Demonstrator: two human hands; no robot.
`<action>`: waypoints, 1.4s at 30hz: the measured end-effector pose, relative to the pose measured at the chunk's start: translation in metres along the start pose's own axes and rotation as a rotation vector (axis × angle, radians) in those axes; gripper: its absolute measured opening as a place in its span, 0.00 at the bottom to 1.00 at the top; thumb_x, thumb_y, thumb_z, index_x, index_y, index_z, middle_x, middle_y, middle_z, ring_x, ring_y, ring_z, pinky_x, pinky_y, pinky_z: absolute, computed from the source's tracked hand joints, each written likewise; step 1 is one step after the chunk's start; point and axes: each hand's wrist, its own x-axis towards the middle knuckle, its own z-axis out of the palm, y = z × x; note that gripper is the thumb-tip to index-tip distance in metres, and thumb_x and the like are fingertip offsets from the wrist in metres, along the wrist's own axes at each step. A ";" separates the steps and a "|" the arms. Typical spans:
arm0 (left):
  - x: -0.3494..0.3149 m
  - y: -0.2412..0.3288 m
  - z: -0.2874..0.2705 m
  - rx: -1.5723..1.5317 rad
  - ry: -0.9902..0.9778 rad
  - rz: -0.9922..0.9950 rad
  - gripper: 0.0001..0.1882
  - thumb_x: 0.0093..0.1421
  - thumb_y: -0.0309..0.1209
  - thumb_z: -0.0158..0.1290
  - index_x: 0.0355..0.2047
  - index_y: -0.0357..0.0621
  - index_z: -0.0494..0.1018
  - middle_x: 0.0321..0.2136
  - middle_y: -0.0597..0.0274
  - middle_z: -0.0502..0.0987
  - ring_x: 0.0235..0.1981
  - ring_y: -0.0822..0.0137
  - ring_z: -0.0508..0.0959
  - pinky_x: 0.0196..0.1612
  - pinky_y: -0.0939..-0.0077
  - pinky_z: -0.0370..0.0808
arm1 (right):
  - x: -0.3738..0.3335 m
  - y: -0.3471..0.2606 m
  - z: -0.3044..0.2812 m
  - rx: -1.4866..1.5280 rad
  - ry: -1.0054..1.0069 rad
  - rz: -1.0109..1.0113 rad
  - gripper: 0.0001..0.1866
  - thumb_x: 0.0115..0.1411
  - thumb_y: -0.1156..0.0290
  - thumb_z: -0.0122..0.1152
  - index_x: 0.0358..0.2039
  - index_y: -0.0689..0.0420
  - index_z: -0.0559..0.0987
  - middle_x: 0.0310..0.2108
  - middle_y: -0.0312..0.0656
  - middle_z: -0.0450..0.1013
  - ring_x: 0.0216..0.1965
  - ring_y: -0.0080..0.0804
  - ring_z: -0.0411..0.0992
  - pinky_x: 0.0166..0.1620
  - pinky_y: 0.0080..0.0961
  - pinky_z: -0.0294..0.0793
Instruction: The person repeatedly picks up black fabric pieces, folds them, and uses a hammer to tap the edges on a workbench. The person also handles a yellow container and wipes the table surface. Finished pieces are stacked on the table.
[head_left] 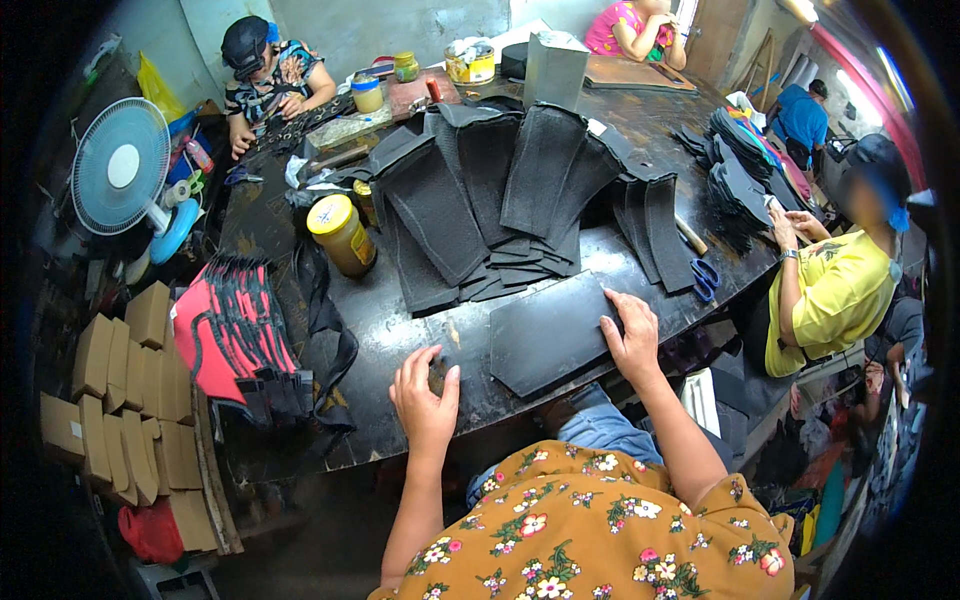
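A flat black board [548, 336] with clipped corners lies on the dark table right in front of me. My right hand [635, 340] is at its right edge, fingers apart, thumb and fingertips on or just over the board. Left of the board, my left hand [427, 398] is open near the table's front edge, holding nothing. Beyond the board spread fanned stacks of dark grey textile pieces [430, 210], overlapping one another. A jar with a yellow lid [342, 236], holding something brownish, stands to their left.
Red and black cut pieces [235, 330] are piled at the table's left, beside a black strap [325, 340]. Blue-handled scissors [706, 280] lie at the right. A fan [122, 165] and cardboard boxes [130, 400] stand left. A person in yellow [835, 290] works at the right; others sit across.
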 end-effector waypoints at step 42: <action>0.001 0.005 0.003 -0.012 0.063 -0.073 0.17 0.59 0.31 0.62 0.50 0.45 0.79 0.48 0.56 0.81 0.50 0.53 0.79 0.57 0.61 0.70 | 0.173 0.242 -0.060 -0.268 0.403 0.343 0.19 0.67 0.54 0.66 0.46 0.53 0.74 0.37 0.52 0.80 0.36 0.53 0.80 0.40 0.45 0.76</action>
